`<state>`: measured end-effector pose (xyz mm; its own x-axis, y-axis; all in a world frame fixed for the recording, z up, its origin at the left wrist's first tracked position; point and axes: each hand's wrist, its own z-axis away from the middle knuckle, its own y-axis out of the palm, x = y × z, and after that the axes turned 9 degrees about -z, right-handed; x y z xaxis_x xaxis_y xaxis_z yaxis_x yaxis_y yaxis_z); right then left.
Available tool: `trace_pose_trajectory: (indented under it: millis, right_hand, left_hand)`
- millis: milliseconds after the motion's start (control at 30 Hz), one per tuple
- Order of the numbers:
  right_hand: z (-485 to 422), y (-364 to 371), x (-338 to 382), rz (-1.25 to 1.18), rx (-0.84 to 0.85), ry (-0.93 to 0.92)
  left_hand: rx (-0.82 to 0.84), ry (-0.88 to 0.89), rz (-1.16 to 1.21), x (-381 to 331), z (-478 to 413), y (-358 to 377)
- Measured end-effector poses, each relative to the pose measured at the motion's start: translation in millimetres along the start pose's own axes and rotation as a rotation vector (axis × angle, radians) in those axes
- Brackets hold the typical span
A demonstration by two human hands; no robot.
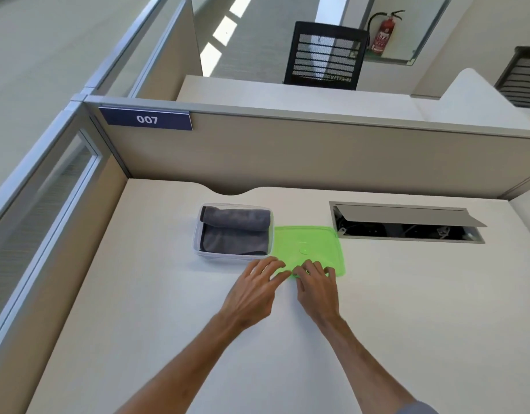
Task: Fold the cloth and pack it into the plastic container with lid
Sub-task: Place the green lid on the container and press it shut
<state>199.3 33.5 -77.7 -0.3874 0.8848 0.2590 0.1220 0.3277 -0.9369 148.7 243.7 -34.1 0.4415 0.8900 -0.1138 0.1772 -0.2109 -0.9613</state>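
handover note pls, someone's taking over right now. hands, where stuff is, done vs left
Left hand: empty, fingertips at the near left edge of the green lid.
Right hand: empty, fingers curled on the lid's near edge; no firm grip visible yet.
Grey cloth: folded, inside the clear plastic container on the desk.
Lid: lying flat on the desk, right beside the container on its right.
Done: folding and packing.
Left: lift the lid, set it on the container, press it shut.

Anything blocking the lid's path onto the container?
Nothing visible. The green lid lies flat beside the open container; the folded grey cloth sits inside. Left hand and right hand touch the lid's near edge.
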Motion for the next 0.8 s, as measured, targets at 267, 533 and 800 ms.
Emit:
trace_pose_trajectory:
  millis: [267, 533, 800]
  right_hand:
    - [56, -52, 11, -0.178, -0.059, -0.047]
    - [38, -107, 36, -0.382, -0.155, -0.110]
    - [-16, -135, 60, -0.532, -0.459, 0.107]
  left_hand:
    - [0.244, -0.130, 0.204, -19, 6, -4]
    - [0.128, -0.437, 0.665, -6, 12, -41]
    - [-0.035, -0.689, 1.146, 30, 16, -84]
